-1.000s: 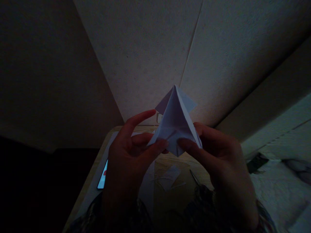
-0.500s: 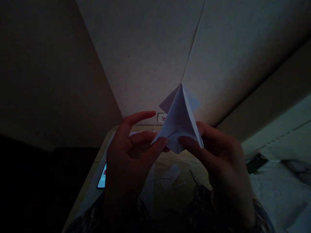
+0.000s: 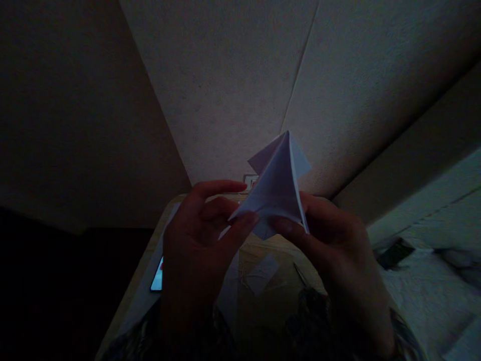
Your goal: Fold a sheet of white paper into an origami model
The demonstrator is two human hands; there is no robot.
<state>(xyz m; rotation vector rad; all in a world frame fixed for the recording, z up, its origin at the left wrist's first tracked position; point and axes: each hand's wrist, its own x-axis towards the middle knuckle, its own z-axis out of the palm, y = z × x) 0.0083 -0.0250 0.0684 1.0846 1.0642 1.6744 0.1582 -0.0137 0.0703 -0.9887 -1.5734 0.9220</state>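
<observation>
A folded piece of white paper [image 3: 276, 185] is held up above the table, its pointed tip upward and flaps spreading to both sides. My left hand [image 3: 205, 240] pinches its lower left corner, with the thumb on the near face and the index finger stretched out beside it. At the lower right, my right hand [image 3: 330, 245] grips the paper between thumb and fingers. The right fingers behind the paper are partly hidden. The scene is dim.
On the wooden table [image 3: 145, 260] lie a lit phone [image 3: 157, 276], a paper scrap [image 3: 263, 273] with thin strips, and a pointed metal tool [image 3: 300, 275], partly hidden. A wall socket [image 3: 249, 179] is behind. Light bedding [image 3: 424, 296] with a dark object [image 3: 395, 253] lies at right.
The paper's tip has tilted to the right, and its front face looks wider. My right hand has shifted slightly left, while the left index finger has come down a little.
</observation>
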